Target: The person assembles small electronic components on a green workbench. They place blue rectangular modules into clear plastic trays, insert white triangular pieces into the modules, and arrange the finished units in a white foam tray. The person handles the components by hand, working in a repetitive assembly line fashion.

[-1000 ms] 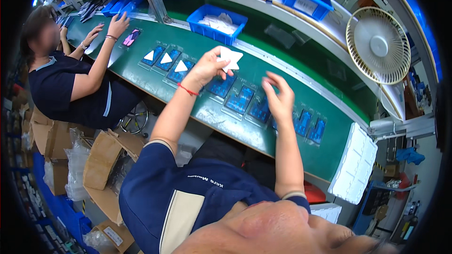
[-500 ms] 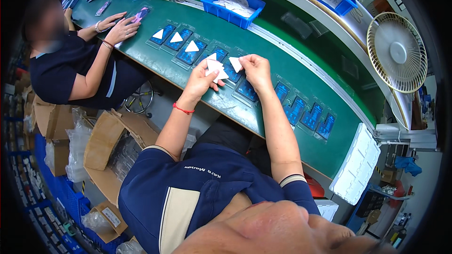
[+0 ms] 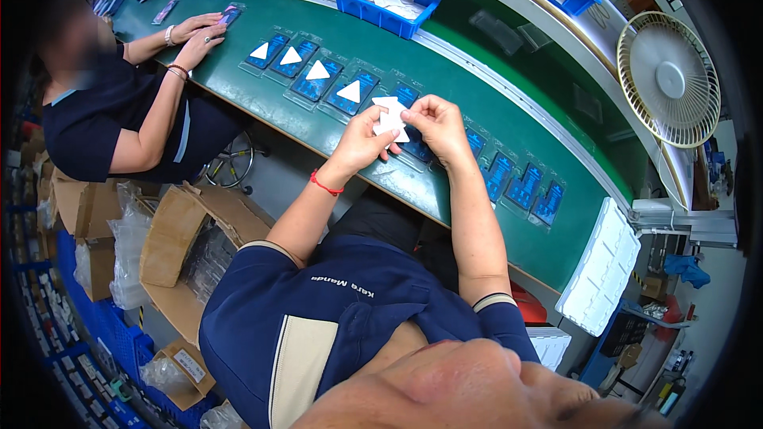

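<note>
1. Green tabletop, with blue packs lined up across it and a blue bin of white pieces behind.
2. Four packs on the left already carry white triangles; the ones I can make out further right look bare.
3. Left hand has its grip closed on a loose white stack, up over the row's middle.
4. Right hand: grip pinched at that stack's edge, can't tell if one piece is free.
5. My read: it's the pick-one-off step. Next move calls for separating a single triangle, then laying it flat on the nearest bare pack.
</note>
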Demonstrator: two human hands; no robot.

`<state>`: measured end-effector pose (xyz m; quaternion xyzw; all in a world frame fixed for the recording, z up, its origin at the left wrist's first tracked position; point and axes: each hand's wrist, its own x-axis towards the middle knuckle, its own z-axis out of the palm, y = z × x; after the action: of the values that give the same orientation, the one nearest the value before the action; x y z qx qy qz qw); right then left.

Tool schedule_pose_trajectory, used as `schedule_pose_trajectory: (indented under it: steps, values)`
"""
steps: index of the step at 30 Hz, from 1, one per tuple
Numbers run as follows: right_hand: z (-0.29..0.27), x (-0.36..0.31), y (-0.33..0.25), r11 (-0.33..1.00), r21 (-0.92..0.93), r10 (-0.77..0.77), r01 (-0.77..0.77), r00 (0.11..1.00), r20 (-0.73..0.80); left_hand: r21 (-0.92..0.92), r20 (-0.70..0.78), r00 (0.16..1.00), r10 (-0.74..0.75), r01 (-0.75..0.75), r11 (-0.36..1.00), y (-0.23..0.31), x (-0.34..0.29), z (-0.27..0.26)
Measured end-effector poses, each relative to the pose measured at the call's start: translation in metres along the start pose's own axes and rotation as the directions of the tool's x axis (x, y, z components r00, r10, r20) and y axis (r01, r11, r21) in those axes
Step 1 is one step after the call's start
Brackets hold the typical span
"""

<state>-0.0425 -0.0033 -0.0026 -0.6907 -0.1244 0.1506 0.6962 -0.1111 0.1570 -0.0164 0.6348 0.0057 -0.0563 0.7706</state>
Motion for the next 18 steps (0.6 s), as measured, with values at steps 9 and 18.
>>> schedule_pose_trajectory:
  steps: [9, 18]
  values:
    - [-0.018, -0.050, -0.003, 0.353, -0.872, -0.491, 0.340, 0.860, 0.136, -0.056, 0.004, 0.999, -0.033, 0.033, 0.998, 0.004, -0.003, 0.000]
    - [-0.028, -0.058, 0.010, 0.956, -0.278, -0.140, 0.091, 0.977, -0.162, -0.034, 0.185, 0.982, -0.040, 0.048, 0.998, -0.001, -0.001, 0.042]
